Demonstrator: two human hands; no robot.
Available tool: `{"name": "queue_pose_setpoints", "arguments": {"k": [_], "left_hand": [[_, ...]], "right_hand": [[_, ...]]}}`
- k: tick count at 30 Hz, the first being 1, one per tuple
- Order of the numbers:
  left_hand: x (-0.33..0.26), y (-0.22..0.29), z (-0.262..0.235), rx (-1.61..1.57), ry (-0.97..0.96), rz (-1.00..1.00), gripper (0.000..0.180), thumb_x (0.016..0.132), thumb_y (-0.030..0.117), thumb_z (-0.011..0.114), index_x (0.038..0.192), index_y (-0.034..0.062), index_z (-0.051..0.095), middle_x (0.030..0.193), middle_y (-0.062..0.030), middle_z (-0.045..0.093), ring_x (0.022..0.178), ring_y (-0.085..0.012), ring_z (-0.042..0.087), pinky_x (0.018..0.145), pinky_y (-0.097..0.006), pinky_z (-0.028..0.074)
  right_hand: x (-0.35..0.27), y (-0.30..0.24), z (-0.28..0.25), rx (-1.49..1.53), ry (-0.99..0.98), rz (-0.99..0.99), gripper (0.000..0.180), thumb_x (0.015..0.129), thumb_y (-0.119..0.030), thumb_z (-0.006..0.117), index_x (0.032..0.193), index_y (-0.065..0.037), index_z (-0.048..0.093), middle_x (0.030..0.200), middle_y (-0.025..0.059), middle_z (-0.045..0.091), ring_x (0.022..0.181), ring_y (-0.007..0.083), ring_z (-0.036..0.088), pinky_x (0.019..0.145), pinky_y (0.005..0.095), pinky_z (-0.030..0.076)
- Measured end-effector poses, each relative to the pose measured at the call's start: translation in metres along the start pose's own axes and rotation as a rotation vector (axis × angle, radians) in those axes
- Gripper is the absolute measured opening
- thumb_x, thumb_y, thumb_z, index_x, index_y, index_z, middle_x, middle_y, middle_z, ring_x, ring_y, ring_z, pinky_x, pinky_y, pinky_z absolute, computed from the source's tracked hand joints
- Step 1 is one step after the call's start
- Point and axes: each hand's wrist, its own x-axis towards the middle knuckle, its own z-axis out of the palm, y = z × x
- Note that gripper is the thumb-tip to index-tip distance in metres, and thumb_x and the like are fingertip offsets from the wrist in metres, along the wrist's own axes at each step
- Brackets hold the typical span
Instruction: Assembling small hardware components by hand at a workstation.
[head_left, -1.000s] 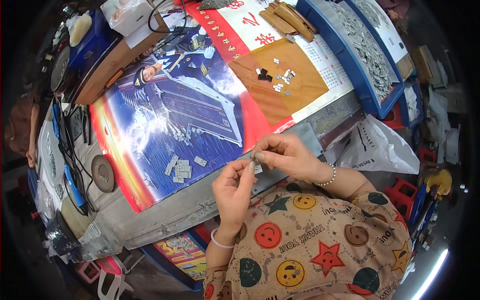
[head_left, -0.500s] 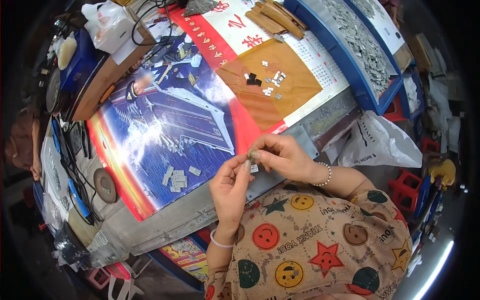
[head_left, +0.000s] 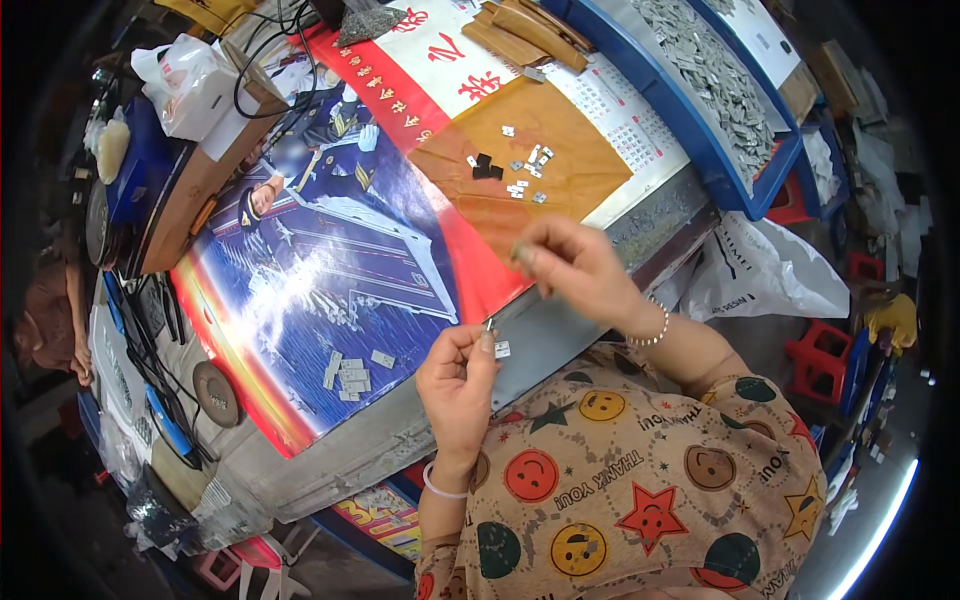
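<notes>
Near the front edge of the table, my left hand [head_left: 458, 385] is closed in a pinch. A small metal piece [head_left: 490, 325] pokes up from its thumb and fingertip. Just right of the thumb shows a small silver plate [head_left: 502, 349]; whether it is held or lies on the table cannot be made out. My right hand [head_left: 580, 272] is raised by the near corner of an amber sheet [head_left: 570, 120], thumb and fingers pressed together; anything between them is too small to name. On the sheet lie several small silver pieces [head_left: 540, 157] and black pieces [head_left: 487, 168].
Several grey metal plates [head_left: 353, 376] lie on a glossy poster [head_left: 330, 270] left of my hands. A blue tray [head_left: 745, 190] heaped with metal parts stands at the far right. A round metal disc [head_left: 217, 393] and cables lie left. A white bag [head_left: 765, 275] hangs right.
My right hand has parted from my left, moving up and away toward the amber sheet. My left hand stays in almost the same place, still pinching. The view has shifted slightly.
</notes>
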Motion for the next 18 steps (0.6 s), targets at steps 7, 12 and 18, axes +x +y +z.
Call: {"name": "queue_pose_setpoints", "arguments": {"k": [7, 12, 18], "left_hand": [[-0.003, 0.000, -0.005, -0.192, -0.001, -0.088, 0.009, 0.092, 0.006, 0.057, 0.093, -0.0021, 0.062, 0.082, -0.0028, 0.064, 0.065, -0.0057, 0.055, 0.062, -0.020, 0.047], [-0.007, -0.003, -0.007, -0.180, 0.009, -0.038, 0.010, 0.093, 0.007, 0.058, 0.094, -0.0014, 0.062, 0.080, 0.0008, 0.061, 0.067, -0.0025, 0.055, 0.063, -0.020, 0.050], [-0.012, -0.008, -0.015, -0.130, -0.029, -0.016, 0.010, 0.093, 0.009, 0.059, 0.097, 0.0003, 0.062, 0.077, 0.0033, 0.059, 0.069, -0.0021, 0.052, 0.062, -0.018, 0.042]], "right_hand": [[0.015, -0.006, -0.016, -0.730, 0.125, -0.431, 0.019, 0.085, -0.003, 0.060, 0.104, 0.002, 0.060, 0.082, 0.0104, 0.060, 0.068, 0.0166, 0.061, 0.060, 0.0273, 0.048], [-0.016, -0.011, 0.018, -0.189, -0.309, -0.032, 0.013, 0.089, -0.006, 0.060, 0.101, 0.001, 0.060, 0.087, 0.0036, 0.062, 0.081, 0.0081, 0.058, 0.070, 0.0226, 0.047], [-0.022, 0.003, 0.036, 0.011, -0.281, 0.014, 0.007, 0.090, -0.005, 0.059, 0.095, -0.003, 0.057, 0.084, 0.0009, 0.058, 0.072, 0.0046, 0.054, 0.063, 0.0203, 0.045]]}}
